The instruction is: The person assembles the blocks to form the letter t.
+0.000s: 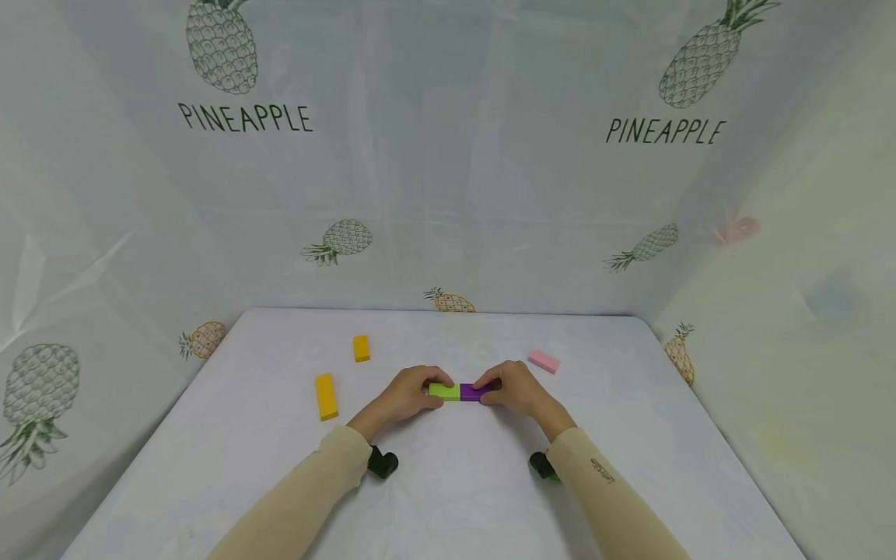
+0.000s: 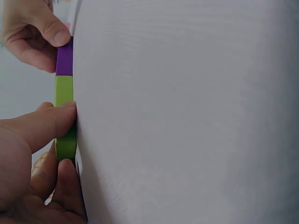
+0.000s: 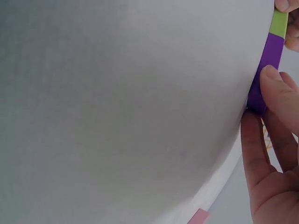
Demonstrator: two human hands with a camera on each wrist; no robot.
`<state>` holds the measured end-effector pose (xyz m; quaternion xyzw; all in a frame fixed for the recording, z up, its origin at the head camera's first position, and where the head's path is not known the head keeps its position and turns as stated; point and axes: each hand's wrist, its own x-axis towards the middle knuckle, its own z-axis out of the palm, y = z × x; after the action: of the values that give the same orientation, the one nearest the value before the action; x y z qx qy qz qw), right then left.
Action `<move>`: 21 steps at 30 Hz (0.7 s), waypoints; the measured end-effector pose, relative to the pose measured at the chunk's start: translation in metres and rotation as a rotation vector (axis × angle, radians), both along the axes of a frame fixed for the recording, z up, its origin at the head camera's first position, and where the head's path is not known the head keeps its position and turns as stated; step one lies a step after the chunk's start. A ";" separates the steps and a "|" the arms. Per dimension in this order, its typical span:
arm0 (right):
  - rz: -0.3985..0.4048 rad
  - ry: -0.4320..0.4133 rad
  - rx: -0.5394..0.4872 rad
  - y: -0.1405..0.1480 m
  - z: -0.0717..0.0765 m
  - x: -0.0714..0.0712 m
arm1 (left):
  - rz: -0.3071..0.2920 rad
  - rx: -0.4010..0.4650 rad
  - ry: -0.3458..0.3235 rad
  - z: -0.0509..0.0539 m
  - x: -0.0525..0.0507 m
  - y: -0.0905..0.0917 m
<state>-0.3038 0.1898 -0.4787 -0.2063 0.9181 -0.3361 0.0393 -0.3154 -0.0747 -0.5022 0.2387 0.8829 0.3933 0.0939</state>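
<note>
A light green block (image 1: pixel 445 392) and a purple block (image 1: pixel 472 393) lie end to end on the white table, their short ends touching. My left hand (image 1: pixel 413 390) pinches the green block between thumb and fingers at its outer end. On the other side, my right hand (image 1: pixel 514 387) pinches the purple block the same way. The left wrist view shows the green block (image 2: pixel 64 91) meeting the purple block (image 2: pixel 65 60) in one line. In the right wrist view, the thumb and fingers partly cover the purple block (image 3: pixel 271 51).
Two yellow blocks lie on the left, a longer one (image 1: pixel 326 397) and a shorter one (image 1: pixel 361 348) farther back. A pink block (image 1: pixel 544 361) sits to the right, beyond my right hand. Behind the table (image 1: pixel 462 498) hangs a pineapple-print cloth (image 1: pixel 455 179).
</note>
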 end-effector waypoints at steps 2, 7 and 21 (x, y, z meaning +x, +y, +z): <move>0.000 0.000 0.001 0.000 0.000 0.000 | -0.001 -0.001 0.004 0.000 0.000 -0.001; -0.011 -0.006 0.006 0.001 -0.003 -0.002 | -0.009 -0.013 0.018 0.000 -0.002 -0.001; 0.012 0.004 0.000 0.002 -0.004 -0.002 | -0.053 -0.012 0.048 -0.001 -0.003 -0.003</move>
<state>-0.3058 0.1914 -0.4824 -0.2123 0.9170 -0.3355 0.0392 -0.3185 -0.0779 -0.5028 0.2708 0.8807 0.3794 0.0848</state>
